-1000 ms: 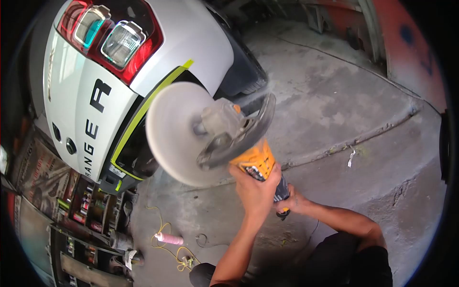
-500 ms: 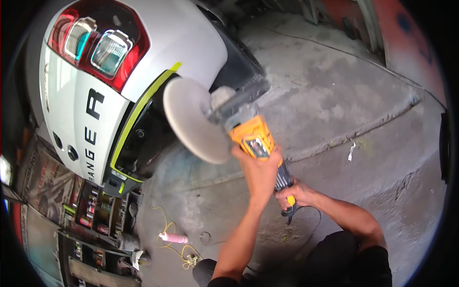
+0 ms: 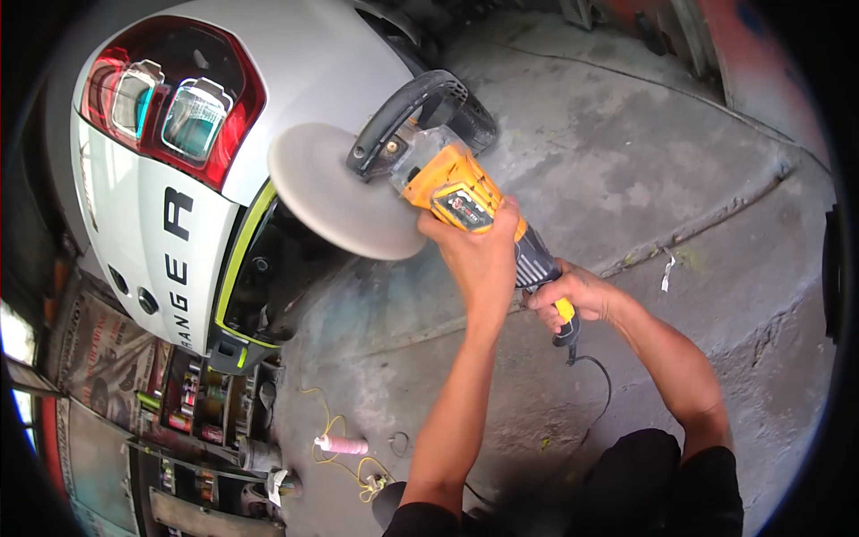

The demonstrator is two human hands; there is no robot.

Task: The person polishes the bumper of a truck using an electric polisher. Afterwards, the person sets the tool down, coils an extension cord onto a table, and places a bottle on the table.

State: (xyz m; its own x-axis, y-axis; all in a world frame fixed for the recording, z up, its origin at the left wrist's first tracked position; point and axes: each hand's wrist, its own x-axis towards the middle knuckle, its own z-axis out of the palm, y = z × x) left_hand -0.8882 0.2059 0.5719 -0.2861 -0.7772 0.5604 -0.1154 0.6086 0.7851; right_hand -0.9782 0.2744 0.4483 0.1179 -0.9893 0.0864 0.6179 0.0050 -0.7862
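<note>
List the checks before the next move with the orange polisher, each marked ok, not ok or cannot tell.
1. Left hand around the polisher body: ok.
2. Right hand on its rear grip: ok.
3. Cord away from the pad: ok, trails behind.
4. Pad off the white bodywork: cannot tell, they overlap in view.
5. Yellow-green tape intact behind the pad: cannot tell.
6. Pink bottle upright: not ok, on its side.

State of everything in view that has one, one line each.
Polisher: gripped by both hands, off the floor
Pad: blurred, apparently spinning
Left hand: around the body
Right hand: around the rear grip
Pink bottle: lying on its side
</note>
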